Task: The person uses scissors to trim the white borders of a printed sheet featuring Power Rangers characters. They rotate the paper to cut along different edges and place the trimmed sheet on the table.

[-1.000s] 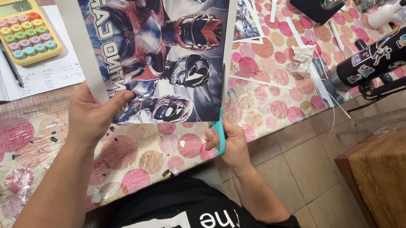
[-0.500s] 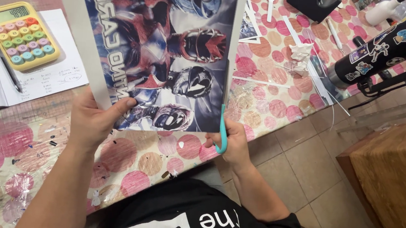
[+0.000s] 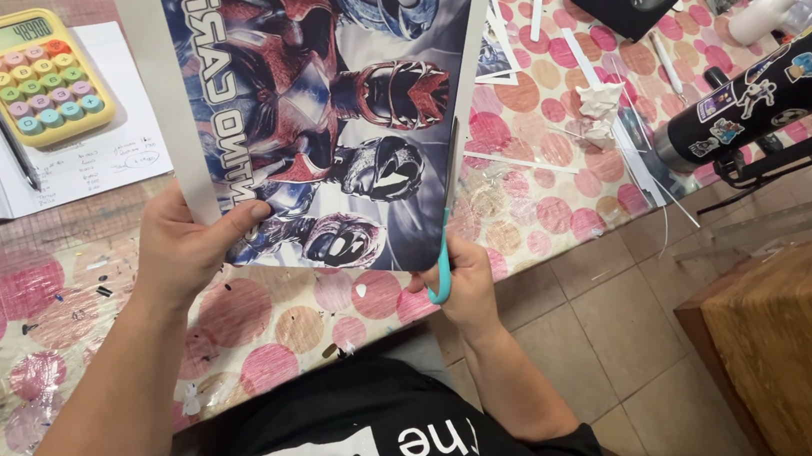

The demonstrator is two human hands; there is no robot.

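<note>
Both hands work one sheet. My left hand (image 3: 184,253) pinches the lower left edge of the poster (image 3: 309,97), thumb on its printed face, holding it up over the desk (image 3: 548,213). My right hand (image 3: 468,287) is closed around teal-handled scissors (image 3: 444,242), blades running up the poster's right margin. Beyond my left hand lie a yellow calculator (image 3: 37,71), a pen (image 3: 2,127) and an open notebook (image 3: 81,159). A black stickered bottle (image 3: 772,91) sits far right.
</note>
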